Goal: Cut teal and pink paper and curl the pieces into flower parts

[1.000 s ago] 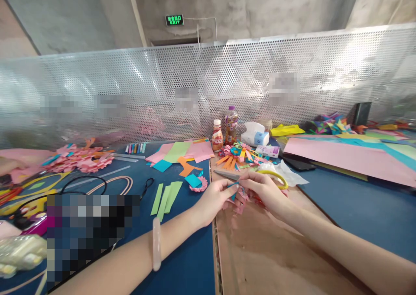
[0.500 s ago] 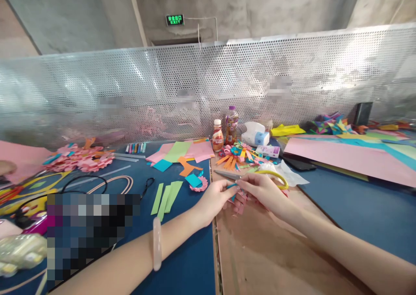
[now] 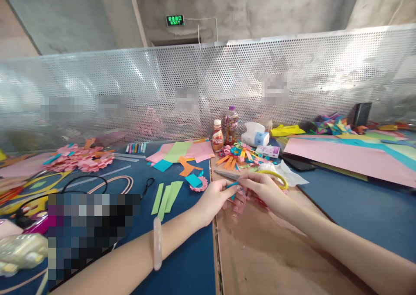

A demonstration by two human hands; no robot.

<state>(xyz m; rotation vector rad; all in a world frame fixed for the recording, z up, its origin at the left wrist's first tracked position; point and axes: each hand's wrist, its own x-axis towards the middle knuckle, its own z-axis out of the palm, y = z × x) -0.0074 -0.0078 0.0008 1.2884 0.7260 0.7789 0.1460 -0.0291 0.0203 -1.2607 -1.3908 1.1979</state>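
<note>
My left hand (image 3: 217,197) and my right hand (image 3: 264,190) meet over the brown board (image 3: 260,251) at the table's middle. Both pinch a small blue paper strip (image 3: 233,186) between their fingertips, above a pink paper flower piece (image 3: 239,202) that the fingers partly hide. Yellow-handled scissors (image 3: 256,174) lie on the board just behind my hands, blades pointing left. A pink bracelet (image 3: 157,244) is on my left wrist.
Green paper strips (image 3: 165,196), a small pink-and-blue rosette (image 3: 196,182) and coloured sheets (image 3: 182,152) lie left of my hands. Two bottles (image 3: 224,132), a tissue pack (image 3: 255,135) and finished paper flowers (image 3: 238,153) stand behind. Large pink sheets (image 3: 347,158) cover the right; a perforated metal screen (image 3: 208,87) backs the table.
My hands have stayed in place, with small finger movements on the blue strip. At the far left edge, pink paper has shifted out of view.
</note>
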